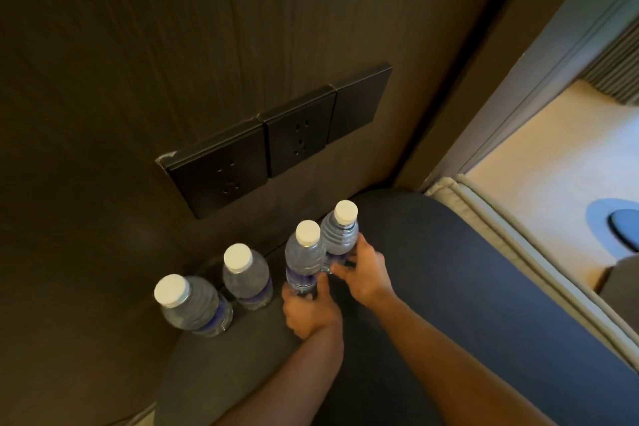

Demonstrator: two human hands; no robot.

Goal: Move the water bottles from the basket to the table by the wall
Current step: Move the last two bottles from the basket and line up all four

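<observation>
We grip one bottle (301, 261) in our left hand (309, 313) and another (340, 235) at one o'clock in our right hand (363, 275), seemingly setting both on the table (449, 270); next, release.

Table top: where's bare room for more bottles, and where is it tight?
Free: the broad dark table surface right of the right hand, out to the pale bed edge, and the near strip in front of the two standing bottles. Crowded: along the wall, where four bottles line up and both hands hold two.

Left hand (308, 311) and right hand (363, 273) side by side, bare forearms extended, fingers curled closed in grips.
</observation>
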